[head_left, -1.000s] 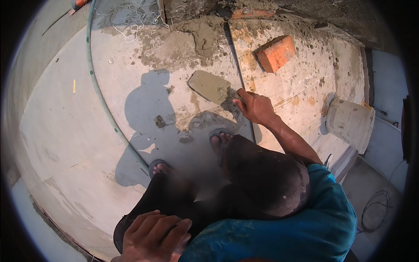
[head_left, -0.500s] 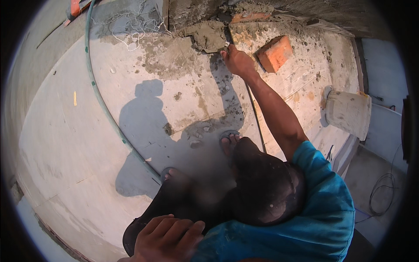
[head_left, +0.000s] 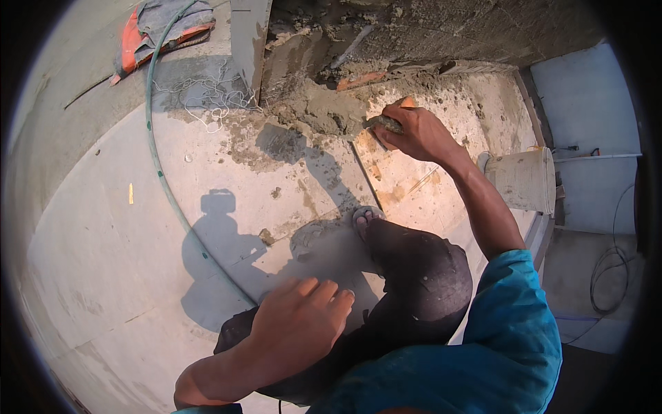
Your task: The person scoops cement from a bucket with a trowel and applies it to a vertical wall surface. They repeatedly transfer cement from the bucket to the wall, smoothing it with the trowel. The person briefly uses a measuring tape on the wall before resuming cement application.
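My right hand (head_left: 417, 131) is closed round the mortar-caked handle of a trowel (head_left: 386, 124) at the foot of the wall. Grey wet mortar (head_left: 331, 110) lies at the trowel's far end and covers its blade, which I cannot make out clearly. An orange brick (head_left: 408, 102) sits mostly hidden behind this hand. Lower down, my left hand (head_left: 300, 314) is held above my bent knee, back upward. Its fingers are loosely bent with nothing visible in them.
A green hose (head_left: 162, 165) curves along the floor at left. Tangled white string (head_left: 214, 103) and an orange-and-grey sack (head_left: 165, 31) lie at the upper left. A pale bucket (head_left: 520, 179) lies at right. The rough wall (head_left: 455, 31) bounds the far side.
My right hand has shifted with the trowel and now covers most of the brick. My left hand has risen and moved right from its place on my leg. The view has tilted farther forward.
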Action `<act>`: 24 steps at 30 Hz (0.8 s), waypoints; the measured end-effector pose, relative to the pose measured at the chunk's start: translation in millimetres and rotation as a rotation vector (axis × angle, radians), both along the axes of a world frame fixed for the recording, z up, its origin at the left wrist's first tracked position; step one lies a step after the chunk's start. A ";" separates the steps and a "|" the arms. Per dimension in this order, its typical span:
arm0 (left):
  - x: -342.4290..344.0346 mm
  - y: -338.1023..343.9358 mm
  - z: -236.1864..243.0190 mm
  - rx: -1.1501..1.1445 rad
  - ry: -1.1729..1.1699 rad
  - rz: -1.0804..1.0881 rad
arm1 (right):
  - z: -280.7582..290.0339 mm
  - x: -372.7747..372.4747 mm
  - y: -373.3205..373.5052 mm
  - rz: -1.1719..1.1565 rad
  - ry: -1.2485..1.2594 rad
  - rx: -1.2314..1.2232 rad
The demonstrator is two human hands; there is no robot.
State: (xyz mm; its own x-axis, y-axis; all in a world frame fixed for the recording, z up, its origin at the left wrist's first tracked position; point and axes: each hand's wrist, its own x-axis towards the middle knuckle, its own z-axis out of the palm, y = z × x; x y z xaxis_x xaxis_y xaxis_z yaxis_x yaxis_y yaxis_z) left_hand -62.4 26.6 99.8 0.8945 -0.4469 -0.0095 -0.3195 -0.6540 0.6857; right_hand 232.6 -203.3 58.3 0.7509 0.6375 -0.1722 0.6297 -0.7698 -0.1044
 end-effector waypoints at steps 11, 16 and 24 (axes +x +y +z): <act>8.0 -11.6 22.4 0.069 0.125 0.436 | 184.8 64.8 48.2 0.706 0.638 -0.132; 15.9 -17.4 18.8 0.010 0.198 0.698 | 231.0 117.2 42.7 0.077 1.009 0.015; -13.7 -30.3 41.3 0.088 0.305 0.782 | 234.0 120.6 -23.6 0.325 0.130 0.043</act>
State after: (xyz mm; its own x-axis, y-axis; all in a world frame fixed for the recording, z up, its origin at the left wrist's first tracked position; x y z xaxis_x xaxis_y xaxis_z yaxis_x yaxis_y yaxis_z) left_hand -76.1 -3.8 141.1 0.8987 0.3133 -0.3070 0.4383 -0.6648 0.6049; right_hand 353.3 -227.0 292.3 0.4810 0.8484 -0.2211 0.8204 -0.5244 -0.2278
